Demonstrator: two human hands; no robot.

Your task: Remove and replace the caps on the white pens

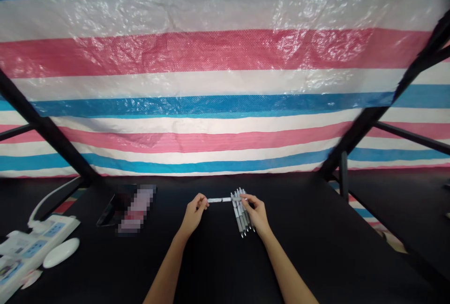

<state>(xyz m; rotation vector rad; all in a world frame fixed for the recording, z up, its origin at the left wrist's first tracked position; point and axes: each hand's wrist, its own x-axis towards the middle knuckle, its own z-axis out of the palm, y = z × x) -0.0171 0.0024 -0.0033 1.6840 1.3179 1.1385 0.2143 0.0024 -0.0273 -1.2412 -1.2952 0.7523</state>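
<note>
A white pen [218, 200] with a grey end and a small dark mark lies level between my two hands. My left hand [193, 211] pinches its left end between thumb and fingers. The fingers of my right hand [258, 216] close on its grey right end, partly covering it. Just below that end, several white pens with grey grips [240, 220] lie side by side on the black table [218, 262], tips towards me. My right hand hides part of this row.
A white power strip [38, 248] with a plugged cable and a white computer mouse [61, 252] sit at the left. A dark phone [110, 210] lies beside a blurred-out patch. Black frame bars [355, 130] slope up both sides before a striped plastic sheet [218, 79].
</note>
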